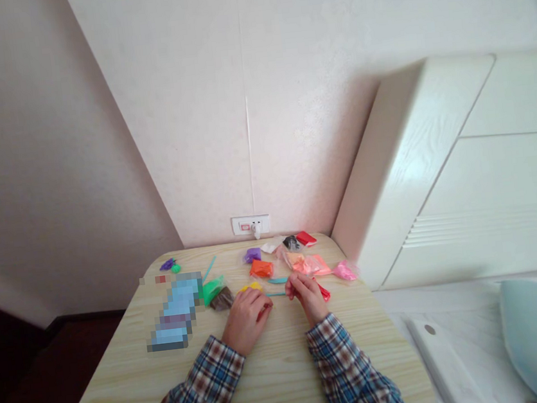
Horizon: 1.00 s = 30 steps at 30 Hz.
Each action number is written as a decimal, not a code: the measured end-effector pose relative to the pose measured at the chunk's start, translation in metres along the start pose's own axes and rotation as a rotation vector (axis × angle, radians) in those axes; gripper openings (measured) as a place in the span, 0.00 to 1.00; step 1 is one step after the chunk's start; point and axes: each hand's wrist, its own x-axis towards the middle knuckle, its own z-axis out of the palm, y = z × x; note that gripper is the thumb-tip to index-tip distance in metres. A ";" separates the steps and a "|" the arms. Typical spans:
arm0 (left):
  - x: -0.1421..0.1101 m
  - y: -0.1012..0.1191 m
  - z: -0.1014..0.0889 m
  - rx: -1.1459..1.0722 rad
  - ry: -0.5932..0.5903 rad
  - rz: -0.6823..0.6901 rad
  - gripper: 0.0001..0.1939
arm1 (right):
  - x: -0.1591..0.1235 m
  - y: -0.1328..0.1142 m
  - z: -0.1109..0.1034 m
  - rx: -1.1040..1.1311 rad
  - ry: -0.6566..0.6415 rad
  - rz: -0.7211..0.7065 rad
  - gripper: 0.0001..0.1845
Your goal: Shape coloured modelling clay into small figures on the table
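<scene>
Both my hands rest on a light wooden table (278, 368), in plaid sleeves. My left hand (247, 317) is curled, its fingertips at a thin teal stick (275, 294) that runs across to my right hand (307, 294). The right hand's fingers are pinched together at the stick's other end, above a red clay packet (325, 293). A yellow clay piece (251, 287) lies just beyond my left hand. Small bags of coloured clay lie beyond: orange (261, 268), purple (252, 255), pink (344, 271), peach (307, 263), green (212, 289), brown (222, 298).
A blurred-out blue object (177, 309) lies at the left of the table. A second teal tool (278, 280) and a teal stick (209, 268) lie further back. A wall socket (250, 224) sits behind the table. A white bed headboard (439, 169) stands close on the right.
</scene>
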 end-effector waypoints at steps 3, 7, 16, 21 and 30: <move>0.000 0.000 -0.001 -0.012 0.011 0.013 0.06 | 0.000 0.000 -0.001 -0.006 -0.003 0.007 0.20; -0.003 -0.001 -0.004 -0.010 0.048 0.003 0.06 | 0.000 -0.002 0.000 -0.023 0.006 0.003 0.17; -0.024 -0.001 -0.008 0.150 -0.051 -0.071 0.13 | 0.000 -0.005 0.000 -0.095 -0.036 0.011 0.20; -0.027 0.002 -0.008 0.164 -0.055 -0.086 0.09 | 0.000 0.000 -0.003 -0.092 -0.003 0.005 0.20; -0.029 0.001 -0.010 -0.194 0.058 -0.134 0.11 | 0.000 0.000 -0.002 -0.104 -0.028 -0.007 0.18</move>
